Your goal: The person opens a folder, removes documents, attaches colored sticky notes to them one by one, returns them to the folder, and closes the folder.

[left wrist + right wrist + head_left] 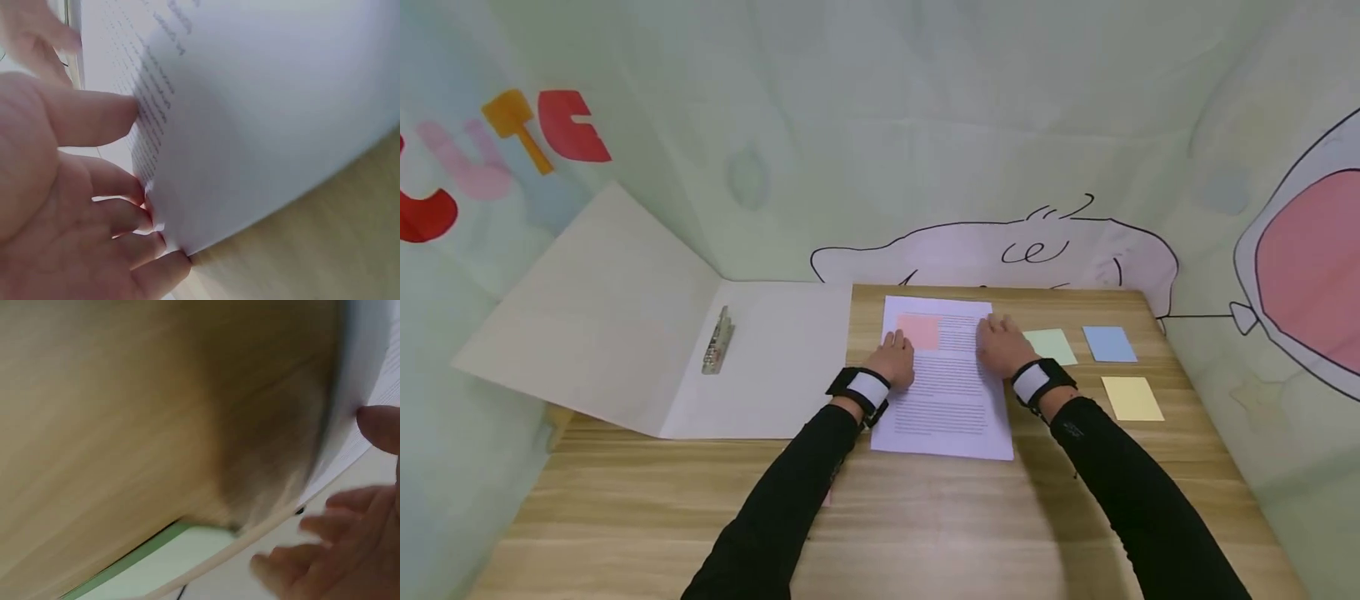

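A printed paper sheet or stack point(951, 417) lies on the wooden table between both hands, bearing a pink sticky note point(928, 332) on its upper left part. My left hand point(892, 360) is at the left edge of the paper; in the left wrist view its loosely extended fingertips touch that edge, with the thumb beside the printed face. My right hand point(1002, 346) is at the opposite edge. In the right wrist view its thumb point(378, 428) touches the paper while the other fingers spread apart, slightly blurred.
An opened white folder point(767, 367) with a metal clip point(718, 342) lies to the left, its cover leaning against the backdrop. Right of the paper are green point(1052, 346), blue point(1109, 343) and yellow point(1132, 398) sticky notes. A patterned cloth wall point(880, 125) surrounds the table point(940, 533).
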`<state>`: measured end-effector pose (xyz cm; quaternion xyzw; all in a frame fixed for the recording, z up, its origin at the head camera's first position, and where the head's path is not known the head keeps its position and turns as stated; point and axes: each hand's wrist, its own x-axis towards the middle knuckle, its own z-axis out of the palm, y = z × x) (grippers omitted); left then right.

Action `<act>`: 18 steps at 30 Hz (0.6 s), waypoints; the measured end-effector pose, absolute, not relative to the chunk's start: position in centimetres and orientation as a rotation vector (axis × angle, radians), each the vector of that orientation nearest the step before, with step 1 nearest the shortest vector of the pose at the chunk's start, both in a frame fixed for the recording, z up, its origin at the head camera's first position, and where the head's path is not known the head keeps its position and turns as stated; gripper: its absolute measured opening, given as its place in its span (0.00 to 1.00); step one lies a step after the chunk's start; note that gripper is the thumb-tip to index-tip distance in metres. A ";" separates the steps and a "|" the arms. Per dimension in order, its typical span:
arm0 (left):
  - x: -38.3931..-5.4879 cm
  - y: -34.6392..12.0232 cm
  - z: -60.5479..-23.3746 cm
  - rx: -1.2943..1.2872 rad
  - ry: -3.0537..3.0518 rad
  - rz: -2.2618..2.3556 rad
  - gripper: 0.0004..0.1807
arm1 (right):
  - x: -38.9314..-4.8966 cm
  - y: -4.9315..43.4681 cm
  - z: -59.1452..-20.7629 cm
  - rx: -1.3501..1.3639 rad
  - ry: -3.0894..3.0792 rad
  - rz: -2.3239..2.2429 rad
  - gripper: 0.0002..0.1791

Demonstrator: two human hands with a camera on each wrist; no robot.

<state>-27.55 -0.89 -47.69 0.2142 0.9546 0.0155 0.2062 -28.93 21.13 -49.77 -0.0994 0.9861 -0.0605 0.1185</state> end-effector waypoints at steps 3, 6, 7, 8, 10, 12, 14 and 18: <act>-27.5 -0.9 -47.6 0.578 2.674 0.051 0.29 | -28.3 23.4 -50.0 -0.044 2.956 -0.148 0.36; -27.4 -0.8 -47.6 0.553 2.693 0.042 0.30 | -27.9 25.1 -49.8 0.127 2.935 -0.147 0.36; -27.4 -0.8 -47.5 0.544 2.695 0.037 0.30 | -27.8 25.5 -49.7 0.145 2.921 -0.141 0.34; -27.3 -0.7 -47.6 0.535 2.697 0.031 0.30 | -27.7 25.8 -49.5 0.154 2.902 -0.148 0.32; -27.3 -0.7 -47.7 0.527 2.700 0.021 0.30 | -27.6 26.4 -49.2 0.143 2.872 -0.174 0.26; -27.3 -0.6 -47.9 0.524 2.705 0.022 0.30 | -27.6 26.9 -49.1 0.118 2.888 -0.201 0.22; -27.4 -0.5 -48.1 0.528 2.719 0.032 0.31 | -27.6 27.4 -49.0 0.106 2.925 -0.232 0.21; -27.5 -0.6 -48.5 0.549 2.725 0.064 0.31 | -27.7 27.6 -49.0 0.124 2.974 -0.242 0.18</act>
